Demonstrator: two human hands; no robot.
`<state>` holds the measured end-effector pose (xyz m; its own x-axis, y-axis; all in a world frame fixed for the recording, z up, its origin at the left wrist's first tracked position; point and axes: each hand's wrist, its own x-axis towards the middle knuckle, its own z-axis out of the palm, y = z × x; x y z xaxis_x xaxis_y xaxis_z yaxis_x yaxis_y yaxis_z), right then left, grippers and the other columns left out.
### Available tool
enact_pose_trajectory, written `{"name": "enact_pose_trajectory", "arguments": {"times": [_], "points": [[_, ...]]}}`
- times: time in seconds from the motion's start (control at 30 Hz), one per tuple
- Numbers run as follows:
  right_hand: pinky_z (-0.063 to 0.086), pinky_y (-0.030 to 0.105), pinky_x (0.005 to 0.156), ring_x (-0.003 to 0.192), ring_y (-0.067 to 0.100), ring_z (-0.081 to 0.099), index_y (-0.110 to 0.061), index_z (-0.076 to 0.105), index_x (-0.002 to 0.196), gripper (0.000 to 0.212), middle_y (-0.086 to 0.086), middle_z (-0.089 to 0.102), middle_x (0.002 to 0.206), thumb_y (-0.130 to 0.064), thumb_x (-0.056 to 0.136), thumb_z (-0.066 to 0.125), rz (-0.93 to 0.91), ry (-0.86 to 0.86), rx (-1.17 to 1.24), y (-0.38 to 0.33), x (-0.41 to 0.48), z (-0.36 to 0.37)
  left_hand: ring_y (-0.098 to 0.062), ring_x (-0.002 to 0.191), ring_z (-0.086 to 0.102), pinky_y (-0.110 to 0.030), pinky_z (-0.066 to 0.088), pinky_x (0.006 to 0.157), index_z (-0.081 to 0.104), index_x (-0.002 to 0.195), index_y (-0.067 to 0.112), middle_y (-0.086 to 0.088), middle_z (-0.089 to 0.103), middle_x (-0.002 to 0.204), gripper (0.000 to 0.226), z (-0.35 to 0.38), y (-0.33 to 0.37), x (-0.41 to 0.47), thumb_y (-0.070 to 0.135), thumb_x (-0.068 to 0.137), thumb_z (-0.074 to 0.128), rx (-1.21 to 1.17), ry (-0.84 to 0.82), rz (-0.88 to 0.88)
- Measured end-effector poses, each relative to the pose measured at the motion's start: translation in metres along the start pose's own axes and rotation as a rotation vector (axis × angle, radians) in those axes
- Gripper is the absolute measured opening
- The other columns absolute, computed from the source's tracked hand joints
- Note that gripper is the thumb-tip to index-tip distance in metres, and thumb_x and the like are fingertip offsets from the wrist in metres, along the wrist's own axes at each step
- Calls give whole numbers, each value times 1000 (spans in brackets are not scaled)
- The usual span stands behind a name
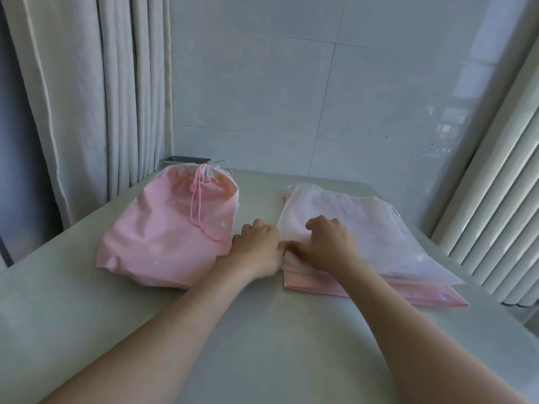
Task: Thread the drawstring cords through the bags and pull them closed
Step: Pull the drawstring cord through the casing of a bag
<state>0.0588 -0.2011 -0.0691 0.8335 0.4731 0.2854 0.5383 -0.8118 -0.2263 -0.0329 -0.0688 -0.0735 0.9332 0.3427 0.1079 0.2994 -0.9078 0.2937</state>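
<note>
Pale tiles back the far wall, a grey curtain (87, 97) hangs at the left and a ribbed white radiator (495, 214) stands at the right, with a smooth grey-white table (262, 330) between them. On the left of it lies a pile of pink bags (166, 240), the top one already gathered shut at its far end, its pink drawstring cord (196, 199) trailing in a long loop down over the fabric. That side looks to me like the finished work. On the right sits a flat stack of bags (364, 246), whitish on top and pink beneath, mouths not cinched as far as I can make out, so I judge these are the ones left to do; how many are in either pile I cannot tell. Both hands are at the near-left corner of that stack. The left hand (259, 246) rests curled at the stack's edge, its fingers hidden from me, so whether it grips anything I cannot say. The right hand (329, 243) lies on top with fingers bent and the thumb pressing at the corner of the top sheet, seemingly peeling one bag free, not clearly pinching it yet. No loose cord for the next bag shows anywhere on the table. A dark phone (186, 159) lies at the far edge behind the pink pile.
</note>
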Motion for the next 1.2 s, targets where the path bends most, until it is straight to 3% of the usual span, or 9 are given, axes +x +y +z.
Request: {"name": "enact_pose_trajectory", "arguments": {"times": [0.17, 0.33, 0.53, 0.67, 0.83, 0.93, 1.0, 1.1, 1.2], "points": [[54, 35, 76, 105, 31, 67, -22, 70, 124, 36, 5, 71, 114, -31, 88, 73, 47, 29, 104, 3, -4, -9, -24, 119, 61, -44, 48, 105, 64, 124, 25, 6, 64, 124, 29, 5, 9, 8, 30, 96, 65, -401, 33, -93], [50, 38, 76, 97, 35, 62, -15, 67, 122, 41, 9, 71, 105, 0, 85, 58, 50, 223, 90, 1, -8, -22, -8, 97, 63, -22, 49, 75, 49, 132, 23, 8, 62, 115, 46, 6, 13, 7, 18, 93, 73, -803, 138, -71], [45, 44, 82, 98, 40, 55, -3, 57, 119, 43, 16, 58, 107, 7, 78, 49, 66, 375, 193, 3, -6, -33, -19, 108, 69, -40, 56, 99, 58, 139, 16, 2, 65, 128, 44, -8, 12, 6, 33, 99, 62, -941, 301, -92], [47, 42, 78, 92, 40, 55, -5, 68, 119, 59, 14, 58, 98, 15, 68, 45, -30, 465, 312, 7, -3, -35, -19, 97, 74, -39, 62, 85, 61, 127, 14, -3, 66, 123, 40, -22, 9, 5, 46, 103, 58, -1195, 280, -97], [40, 40, 78, 84, 31, 52, -13, 73, 96, 53, 4, 58, 87, 19, 61, 48, -246, 530, 252, 6, -3, -33, -17, 90, 77, -33, 59, 65, 56, 132, 18, 0, 67, 118, 80, -39, 3, -4, 75, 77, 69, -1388, 414, -115], [28, 37, 78, 89, 32, 50, -18, 75, 86, 50, 1, 58, 88, 21, 60, 59, -231, 586, 61, 12, -3, -29, -14, 63, 65, -32, 47, 55, 61, 98, 22, 4, 68, 81, 40, -44, -1, -3, 59, 88, 71, -1294, 668, -230], [28, 37, 79, 92, 34, 45, -19, 79, 87, 46, 5, 54, 97, 18, 63, 67, -155, 576, -39, 15, -3, -29, -18, 53, 56, -33, 42, 56, 62, 80, 23, 3, 73, 75, 23, -44, -7, -1, 43, 90, 66, -1273, 750, -244], [34, 35, 78, 93, 34, 49, -19, 75, 106, 42, 8, 48, 107, 10, 78, 64, 4, 406, -100, 17, -5, -32, -20, 45, 54, -32, 40, 50, 66, 78, 15, -5, 74, 77, 16, -40, -9, -1, 19, 93, 60, -1219, 692, -162], [38, 37, 69, 96, 39, 62, -10, 55, 117, 34, 13, 58, 113, 5, 87, 59, 107, 200, -66, 17, -9, -37, -23, 62, 75, -37, 55, 52, 63, 91, 3, -8, 70, 90, 11, -38, 0, -7, 11, 98, 59, -1181, 599, -41]]}}
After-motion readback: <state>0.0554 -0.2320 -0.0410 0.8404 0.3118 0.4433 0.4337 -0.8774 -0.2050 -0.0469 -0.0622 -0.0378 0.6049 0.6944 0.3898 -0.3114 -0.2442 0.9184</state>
